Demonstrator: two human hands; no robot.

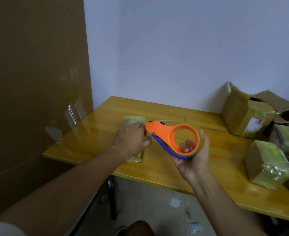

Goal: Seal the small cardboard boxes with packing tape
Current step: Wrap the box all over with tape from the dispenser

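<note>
Right hand (194, 156) fingers grip tape dispenser (174, 137), nose pointing left toward left-hand-held (131, 138) box (134, 120)

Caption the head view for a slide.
Left hand steadies small box; right hand holds orange tape dispenser.

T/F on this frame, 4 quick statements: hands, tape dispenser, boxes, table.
1. The right hand holds the orange tape dispenser. True.
2. The left hand is lifted clear of everything. False: it rests on a small taped box on the table.
3. More boxes sit at the table's right end. True.
4. The dispenser's narrow end points away from the left hand. False: it points toward it.
</note>
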